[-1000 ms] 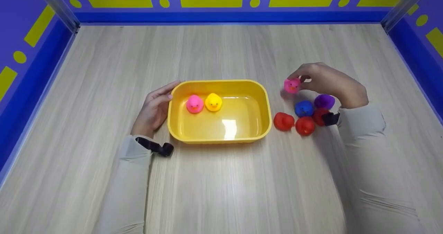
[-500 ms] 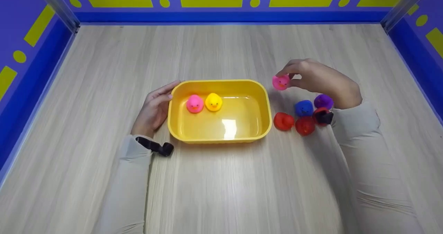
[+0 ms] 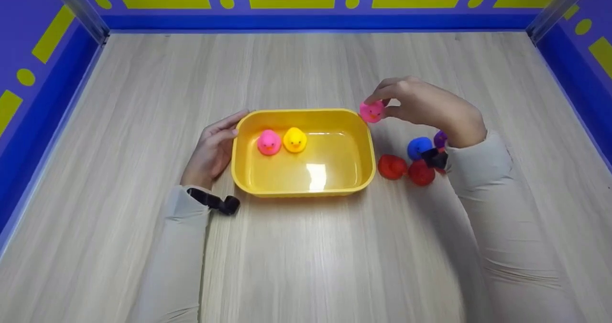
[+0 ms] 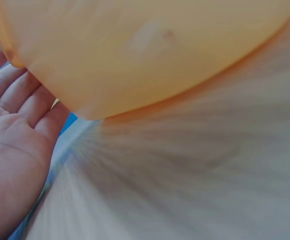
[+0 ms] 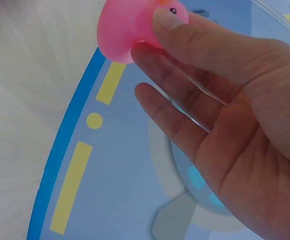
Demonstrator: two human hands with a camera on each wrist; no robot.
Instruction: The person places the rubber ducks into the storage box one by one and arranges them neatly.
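Observation:
My right hand [image 3: 420,103] pinches a pink rubber duck [image 3: 372,112] between thumb and fingers, at the far right corner of a yellow plastic tub [image 3: 306,193]. In the right wrist view, the thumb presses the pink duck [image 5: 124,32] near its eye while the lower fingers stay off it. At the tub's left end, my left hand [image 3: 213,148] holds the side, thumb at the rim and fingers along the outer wall. The left wrist view has that hand [image 4: 19,130] against the tub wall [image 4: 150,55]. Inside the tub sit another pink duck [image 3: 269,142] and a yellow duck [image 3: 295,140].
Right of the tub, red ducks [image 3: 392,166], a blue duck [image 3: 420,148] and a purple duck [image 3: 440,139] cluster on the wood-patterned table [image 3: 306,256]. The right wrist's black camera [image 3: 435,158] partly covers them. Blue-purple walls [image 3: 306,22] bound the table.
My right hand has carried the pink duck leftward, from above the loose ducks to the tub's far right corner. My left hand and the tub have stayed in place.

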